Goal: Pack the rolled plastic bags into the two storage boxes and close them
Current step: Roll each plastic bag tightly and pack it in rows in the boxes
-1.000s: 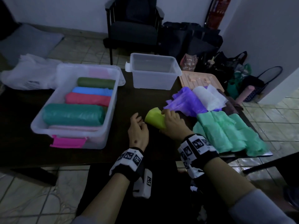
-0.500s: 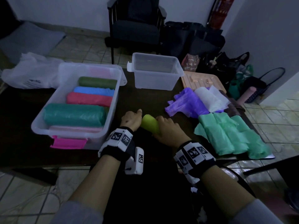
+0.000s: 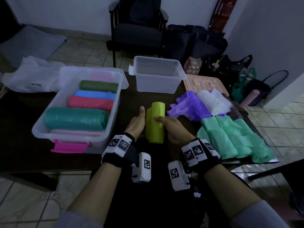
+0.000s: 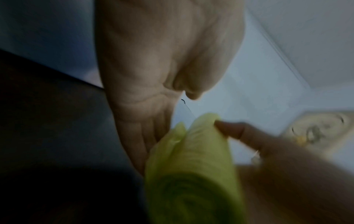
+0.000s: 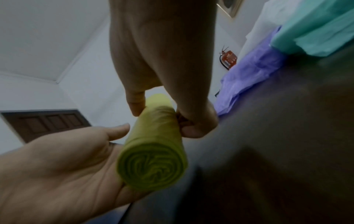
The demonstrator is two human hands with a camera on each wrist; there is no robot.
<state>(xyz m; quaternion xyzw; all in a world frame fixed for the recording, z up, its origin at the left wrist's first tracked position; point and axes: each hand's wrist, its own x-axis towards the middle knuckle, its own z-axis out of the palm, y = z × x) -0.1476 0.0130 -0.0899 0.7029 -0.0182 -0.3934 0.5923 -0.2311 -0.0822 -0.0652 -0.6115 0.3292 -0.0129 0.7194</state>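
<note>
A yellow-green roll of bags (image 3: 155,122) points away from me over the dark table (image 3: 19,122), just in front of me. My right hand (image 3: 172,129) grips its right side, thumb on top and fingers curled beneath (image 5: 197,121). My left hand (image 3: 136,124) lies flat against the roll's left side, palm turned up and fingers straight (image 5: 57,166). The large clear box (image 3: 97,145) at left holds dark green, blue, red, teal and pink rolls. A small clear box (image 3: 156,87) stands empty behind the roll.
Loose purple (image 3: 189,107), white (image 3: 212,102) and mint green bags (image 3: 233,139) lie at right. A peach lid (image 3: 205,83) sits behind them. A white carrier bag (image 3: 31,76) is at far left. A dark chair (image 3: 138,30) stands beyond the table.
The roll lay crosswise under my right hand; now it is turned lengthwise and held between both hands. My left hand has moved in against its left side, palm up.
</note>
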